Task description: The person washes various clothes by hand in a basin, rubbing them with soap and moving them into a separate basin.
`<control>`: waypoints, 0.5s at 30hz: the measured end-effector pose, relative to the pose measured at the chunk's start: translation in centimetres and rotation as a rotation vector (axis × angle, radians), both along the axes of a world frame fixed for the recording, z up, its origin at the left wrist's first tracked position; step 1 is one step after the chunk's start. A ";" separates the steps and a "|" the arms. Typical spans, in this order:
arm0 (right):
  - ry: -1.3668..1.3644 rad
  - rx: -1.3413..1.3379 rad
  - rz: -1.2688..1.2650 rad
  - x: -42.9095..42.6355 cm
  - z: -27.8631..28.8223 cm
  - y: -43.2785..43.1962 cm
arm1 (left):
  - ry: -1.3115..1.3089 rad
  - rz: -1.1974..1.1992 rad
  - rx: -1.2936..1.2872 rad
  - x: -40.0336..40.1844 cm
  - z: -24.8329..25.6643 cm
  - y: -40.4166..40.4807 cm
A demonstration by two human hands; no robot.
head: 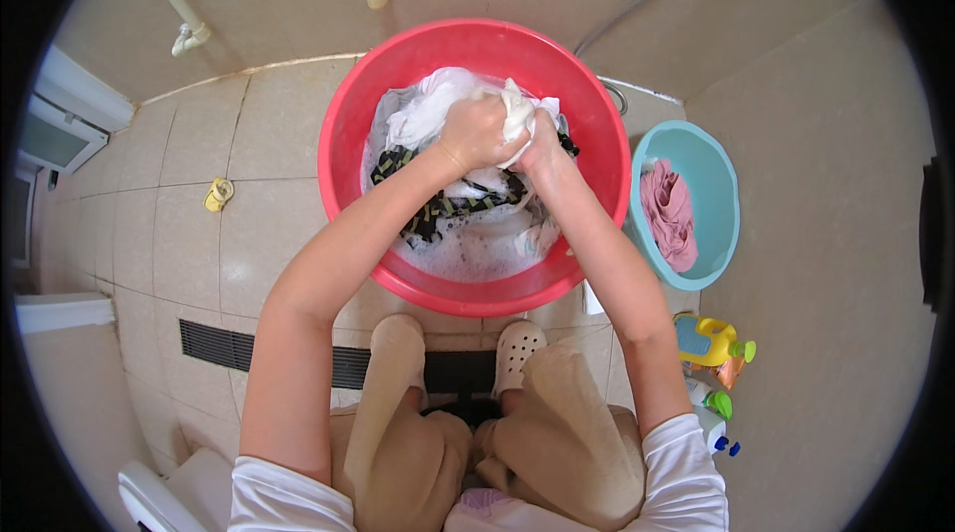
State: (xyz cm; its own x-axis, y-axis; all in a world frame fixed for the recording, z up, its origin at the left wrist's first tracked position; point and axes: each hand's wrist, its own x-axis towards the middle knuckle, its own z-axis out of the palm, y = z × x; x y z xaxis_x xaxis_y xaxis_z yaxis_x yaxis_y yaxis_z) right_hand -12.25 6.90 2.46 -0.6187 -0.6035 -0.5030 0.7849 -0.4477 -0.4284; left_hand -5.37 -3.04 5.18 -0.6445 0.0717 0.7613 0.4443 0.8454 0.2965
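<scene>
Both hands are together over a large red plastic basin (477, 306) of sudsy water. My left hand (477, 131) is closed around a bunched white cloth (516, 114), which sticks up above the fist. Pressed against the same cloth from the right is my right hand (543, 143), its fingers partly hidden. Below the hands, a black patterned garment (485, 196) lies half in the foam (477, 248). More white laundry (433, 110) is heaped at the basin's far left side.
An oval light-blue basin (716, 196) at the right holds a pink cloth (669, 215). Several detergent bottles, one a yellow jug (705, 338), stand along the right wall. A black floor drain grate (216, 344) crosses near my feet. A small yellow object (218, 194) lies on the tiles.
</scene>
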 end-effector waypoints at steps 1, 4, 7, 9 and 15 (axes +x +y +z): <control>-0.006 0.090 0.025 0.8 1.6 -0.3 | -0.011 0.007 -0.003 0.2 -0.2 -0.4; -0.012 0.195 0.060 0.9 3.0 0.2 | -0.024 -0.021 -0.046 -0.5 -0.4 -0.3; -0.031 0.228 0.087 0.9 2.9 0.3 | -0.025 -0.059 -0.103 -0.7 -0.8 -0.6; -0.041 0.252 0.091 0.7 2.3 0.3 | -0.058 -0.081 -0.125 -0.6 -0.7 -0.8; -0.157 0.128 0.056 -1.0 0.3 0.2 | -0.303 0.085 0.054 0.0 -0.5 -0.7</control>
